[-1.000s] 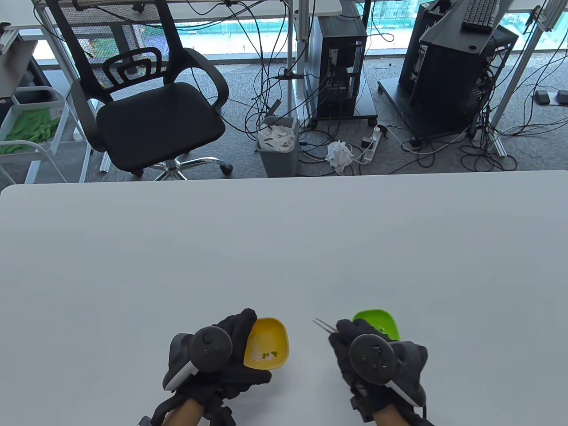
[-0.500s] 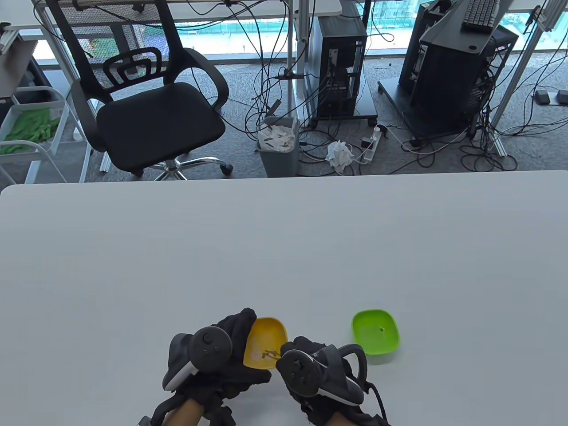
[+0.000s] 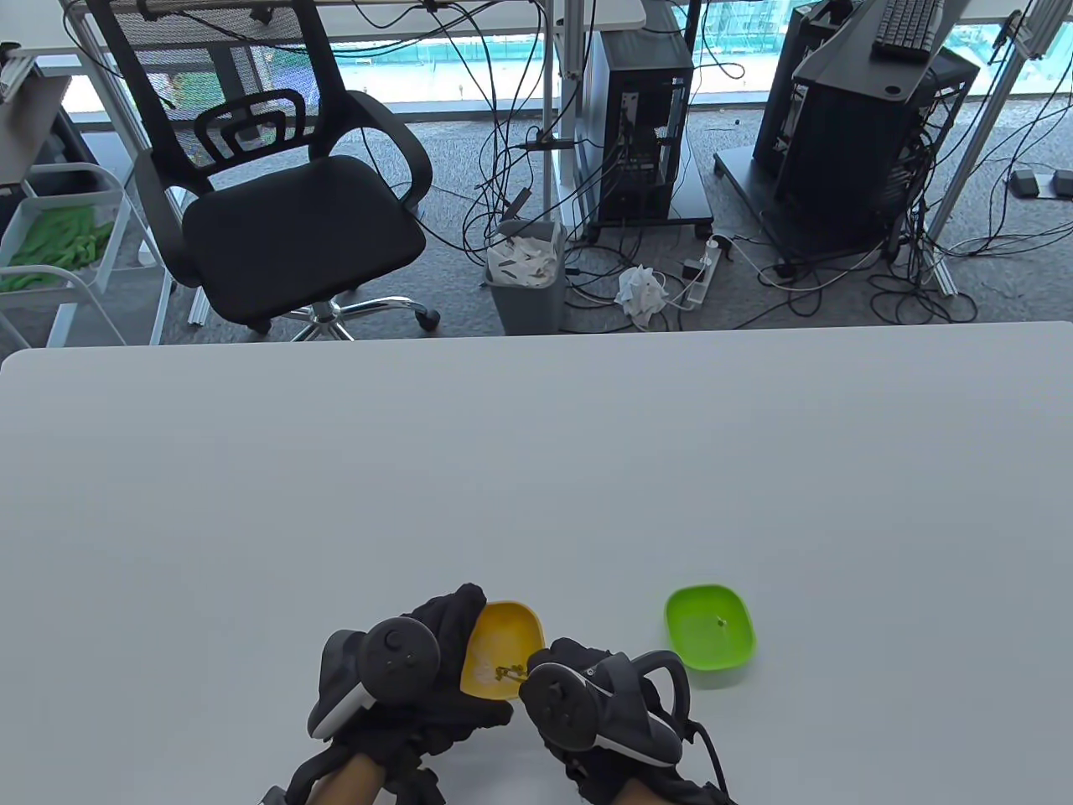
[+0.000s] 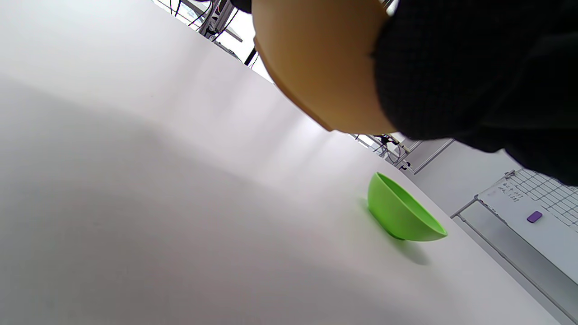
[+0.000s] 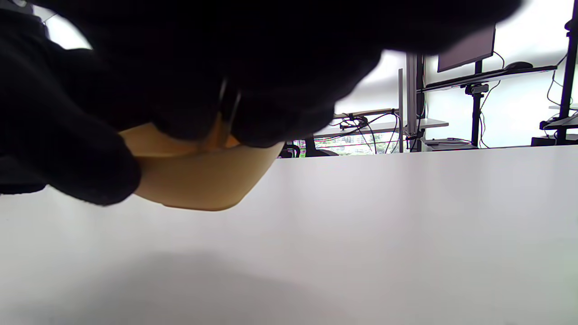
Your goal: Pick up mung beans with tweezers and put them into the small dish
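Observation:
My left hand (image 3: 419, 671) holds the yellow dish (image 3: 507, 641) tilted and lifted off the table; the left wrist view shows its underside (image 4: 316, 67) above the tabletop. Mung beans (image 3: 507, 671) lie in its lower part. My right hand (image 3: 578, 696) pinches the metal tweezers (image 3: 513, 671), whose tips reach into the yellow dish among the beans. The right wrist view shows the tweezers (image 5: 229, 106) between my gloved fingers above the dish (image 5: 198, 174). The green dish (image 3: 709, 627) stands on the table to the right with one bean (image 3: 723, 622) inside; it also shows in the left wrist view (image 4: 402, 212).
The white table (image 3: 536, 470) stretches far beyond the dishes. An office chair (image 3: 285, 193), a bin (image 3: 526, 272) and computer towers with cables stand on the floor behind its far edge.
My right hand has moved left from beside the green dish to the yellow dish, bringing the tweezer tips down among the beans. The left hand and both dishes have stayed put.

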